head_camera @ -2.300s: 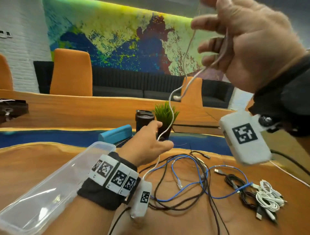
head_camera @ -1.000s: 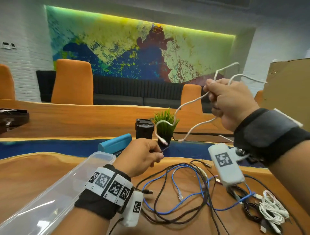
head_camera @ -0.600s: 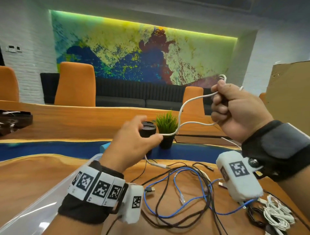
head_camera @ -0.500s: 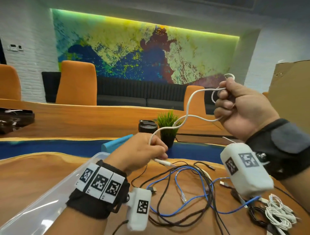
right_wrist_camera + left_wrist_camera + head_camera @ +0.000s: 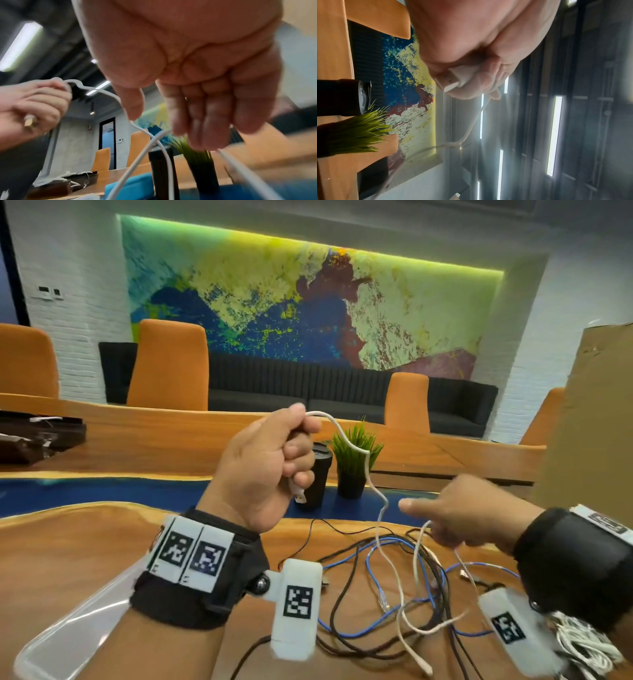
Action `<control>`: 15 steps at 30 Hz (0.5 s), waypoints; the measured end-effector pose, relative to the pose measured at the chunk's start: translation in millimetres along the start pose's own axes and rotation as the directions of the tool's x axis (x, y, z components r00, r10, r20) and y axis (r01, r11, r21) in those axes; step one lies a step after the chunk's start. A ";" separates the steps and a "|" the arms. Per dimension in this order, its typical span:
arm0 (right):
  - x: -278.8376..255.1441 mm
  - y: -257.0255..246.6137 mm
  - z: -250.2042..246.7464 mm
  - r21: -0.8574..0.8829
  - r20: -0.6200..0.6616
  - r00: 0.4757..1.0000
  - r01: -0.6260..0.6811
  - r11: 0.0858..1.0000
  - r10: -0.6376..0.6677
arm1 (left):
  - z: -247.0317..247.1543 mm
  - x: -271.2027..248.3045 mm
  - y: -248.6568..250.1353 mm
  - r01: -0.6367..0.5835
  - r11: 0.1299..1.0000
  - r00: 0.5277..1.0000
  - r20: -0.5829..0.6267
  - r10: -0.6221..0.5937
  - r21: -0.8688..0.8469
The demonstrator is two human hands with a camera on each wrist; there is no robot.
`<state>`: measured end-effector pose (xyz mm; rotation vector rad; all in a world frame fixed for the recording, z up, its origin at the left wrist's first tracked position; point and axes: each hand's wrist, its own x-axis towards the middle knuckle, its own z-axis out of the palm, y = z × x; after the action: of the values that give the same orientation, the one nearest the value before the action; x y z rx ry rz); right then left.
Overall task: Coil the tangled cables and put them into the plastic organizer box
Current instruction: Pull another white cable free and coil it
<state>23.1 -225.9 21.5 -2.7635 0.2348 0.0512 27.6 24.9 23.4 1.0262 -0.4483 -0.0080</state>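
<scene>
My left hand [image 5: 284, 453] is raised above the table and grips one end of the white cable [image 5: 368, 463]. The cable's USB plug [image 5: 452, 79] sticks out under the fist. From the fist the cable arcs right and drops to my right hand [image 5: 442, 525], which is low over the tangle. That hand's thumb points left and its fingers hold slack white strands that hang to the table. Blue cables [image 5: 371, 563] and black cables [image 5: 342, 601] lie knotted on the wooden table. The clear plastic organizer box [image 5: 68, 631] lies at the lower left, partly under my left forearm.
A black tumbler [image 5: 320, 474] and a small potted plant [image 5: 352, 460] stand just behind the hands. A coiled white bundle [image 5: 582, 645] lies at the far right. A cardboard sheet [image 5: 599, 422] stands at the right edge, and a dark case [image 5: 34, 436] sits at the far left.
My left hand rose with the plug end of the white cable. My right hand dropped from head height to just above the tangle, and the white strands went slack.
</scene>
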 end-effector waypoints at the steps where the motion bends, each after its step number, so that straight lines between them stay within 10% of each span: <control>1: -3.4 -4.2 -4.9 -0.094 -0.187 0.976 0.099 0.991 -0.115 | 2.3 -0.3 -2.0 0.021 1.000 0.999 0.026 -0.022 0.019; 4: -16.7 -22.9 -22.0 0.109 -0.538 0.754 0.505 0.856 -0.376 | 7.5 -3.6 -5.3 0.071 0.997 0.991 0.113 -0.074 0.032; 8: -22.7 -50.7 -17.0 0.457 -0.248 0.742 0.657 0.600 -0.623 | 14.7 -7.1 -6.3 0.090 0.996 0.980 0.183 -0.083 -0.028; 15: -13.2 -41.2 -28.8 0.500 -0.483 0.723 0.691 0.523 -0.494 | 5.4 -5.6 -0.5 0.133 0.960 0.968 0.240 -0.073 -0.246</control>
<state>17.3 -196.3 63.9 -1.9684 -0.5656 -0.5226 20.7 21.3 23.4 0.7902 -0.5860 -0.2758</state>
